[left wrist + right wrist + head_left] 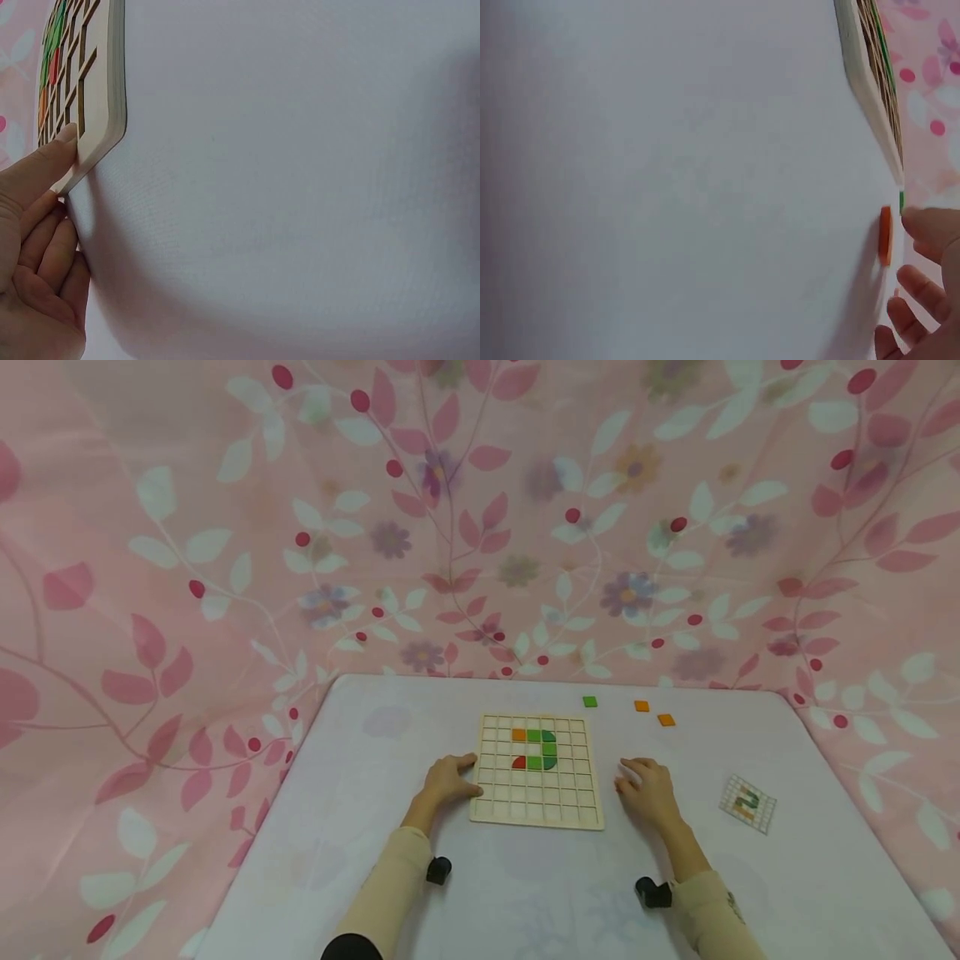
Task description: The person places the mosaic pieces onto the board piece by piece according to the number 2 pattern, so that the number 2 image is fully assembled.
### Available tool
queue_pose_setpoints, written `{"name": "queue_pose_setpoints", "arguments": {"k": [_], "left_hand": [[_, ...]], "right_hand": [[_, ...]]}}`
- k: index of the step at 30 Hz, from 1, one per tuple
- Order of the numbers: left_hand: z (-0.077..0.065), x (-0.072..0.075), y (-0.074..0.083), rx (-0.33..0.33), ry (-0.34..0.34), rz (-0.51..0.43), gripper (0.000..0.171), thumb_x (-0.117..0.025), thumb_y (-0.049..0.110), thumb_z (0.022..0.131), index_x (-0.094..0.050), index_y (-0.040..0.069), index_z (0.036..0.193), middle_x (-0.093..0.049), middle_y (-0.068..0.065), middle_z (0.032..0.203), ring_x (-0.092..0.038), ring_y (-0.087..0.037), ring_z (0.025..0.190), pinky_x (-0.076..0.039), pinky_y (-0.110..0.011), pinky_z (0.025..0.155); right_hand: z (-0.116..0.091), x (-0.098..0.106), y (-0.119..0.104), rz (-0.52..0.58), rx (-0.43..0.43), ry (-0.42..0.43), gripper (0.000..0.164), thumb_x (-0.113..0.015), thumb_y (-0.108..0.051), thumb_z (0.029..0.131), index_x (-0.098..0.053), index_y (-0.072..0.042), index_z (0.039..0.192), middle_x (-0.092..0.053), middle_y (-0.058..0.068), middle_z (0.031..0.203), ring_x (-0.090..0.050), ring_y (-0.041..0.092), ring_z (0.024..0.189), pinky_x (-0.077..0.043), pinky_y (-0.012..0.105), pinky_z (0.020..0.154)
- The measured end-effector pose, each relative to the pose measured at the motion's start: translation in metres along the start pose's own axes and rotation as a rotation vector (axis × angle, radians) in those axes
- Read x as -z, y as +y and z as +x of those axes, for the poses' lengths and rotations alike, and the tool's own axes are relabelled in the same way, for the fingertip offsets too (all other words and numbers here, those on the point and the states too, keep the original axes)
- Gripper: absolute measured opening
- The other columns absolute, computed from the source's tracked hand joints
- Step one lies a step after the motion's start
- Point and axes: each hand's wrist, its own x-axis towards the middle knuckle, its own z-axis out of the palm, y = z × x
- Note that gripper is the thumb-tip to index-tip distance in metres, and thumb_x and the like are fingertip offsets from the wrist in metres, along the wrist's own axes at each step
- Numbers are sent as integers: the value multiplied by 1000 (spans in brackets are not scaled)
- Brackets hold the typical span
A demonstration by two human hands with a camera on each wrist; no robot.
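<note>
My left hand holds the left edge of a pale wooden grid board. In the left wrist view its thumb lies on the board's rim, with the fingers curled beside the edge. Orange, red, green and dark green tiles, such as a green tile, sit in the board's cells, some with rounded corners. To the board's right, my right hand hovers over or rests on the table with loosely bent fingers, holding nothing. In the right wrist view, an orange tile shows beyond the fingers.
Behind the board lie a loose green tile and two orange tiles, one farther back and one nearer. A small grid card with a coloured pattern lies on the right of the white table. Floral cloth hangs behind.
</note>
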Motion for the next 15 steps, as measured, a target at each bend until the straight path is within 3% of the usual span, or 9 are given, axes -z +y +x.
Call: {"name": "queue_pose_setpoints", "arguments": {"k": [5,12,15], "left_hand": [[0,1,0,7,-5,-9,70,-84,21,67,-57,7,130,-53,-6,135,-43,-34,128,-36,-47,105],[1,-1,-1,6,-8,-16,70,-84,21,67,-57,7,130,-53,-5,136,-43,-33,129,-35,-46,106],[1,-1,-2,7,-3,-14,69,-84,21,67,-57,7,130,-53,-5,135,-43,-33,129,-35,-47,106]], "right_hand": [[-13,6,9,52,-39,-36,39,-74,-11,79,-63,12,109,-58,30,106,-53,46,98,-45,55,83],[-21,9,17,103,-102,-45,36,-74,-4,76,-65,8,109,-61,22,105,-60,34,92,-53,41,77],[-20,9,16,114,-75,-49,37,-73,-2,76,-64,9,111,-61,22,105,-60,34,93,-53,39,78]]}}
